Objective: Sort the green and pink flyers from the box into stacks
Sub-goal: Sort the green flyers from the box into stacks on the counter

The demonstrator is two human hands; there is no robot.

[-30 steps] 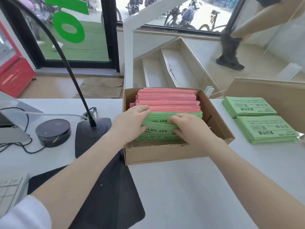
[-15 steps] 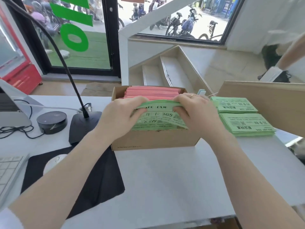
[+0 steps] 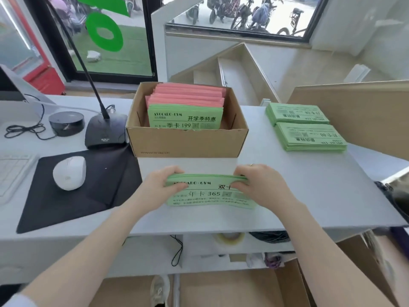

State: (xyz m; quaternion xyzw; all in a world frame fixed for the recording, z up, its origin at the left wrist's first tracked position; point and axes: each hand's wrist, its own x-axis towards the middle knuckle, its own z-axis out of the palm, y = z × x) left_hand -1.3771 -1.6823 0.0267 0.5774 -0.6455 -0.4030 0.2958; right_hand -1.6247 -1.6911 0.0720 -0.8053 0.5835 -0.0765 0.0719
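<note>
Hands: left (image 3: 160,187), right (image 3: 261,187) grip 1 green bundle (image 3: 210,193); 2 green stacks (image 3: 309,136) right.

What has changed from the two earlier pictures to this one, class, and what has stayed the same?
Both hands, left hand and right hand, lifted the green flyer bundle out of the box toward the person, onto the counter. The pink flyers and the two green stacks stayed put.

Bare forearms, ring (image 3: 251,165) on right grip (image 3: 261,187), pale sleeve (image 3: 20,301).

Bright window daylight; soft focus, edges bowed.
</note>
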